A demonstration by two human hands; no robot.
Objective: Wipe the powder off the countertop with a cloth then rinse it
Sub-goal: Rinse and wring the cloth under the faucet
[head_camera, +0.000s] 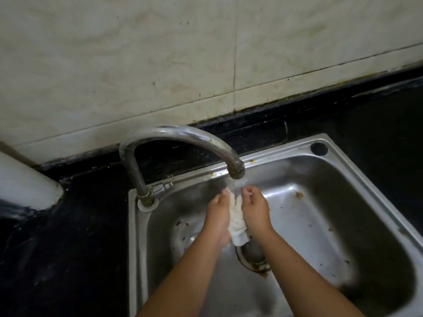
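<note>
Standing over the steel sink [357,179], the person has both hands pressed together around a white cloth [236,216], just under the spout of the curved tap [183,136], where water is running down onto it. The left hand [219,211] lies flat along one side of the cloth and the right hand [256,211] along the other, so the cloth is squeezed between the palms. Its top edge pokes up between the fingers [248,192], which curl inward toward each other and stay narrow, closed on the fabric rather than spread. The bottom end of the cloth hangs out below the heels of the hands, a bunched wet roll dangling just above the drain [254,259]. Black bench [68,236] surrounds the sink, and a pale tiled wall [160,53] rises behind the tap.
</note>
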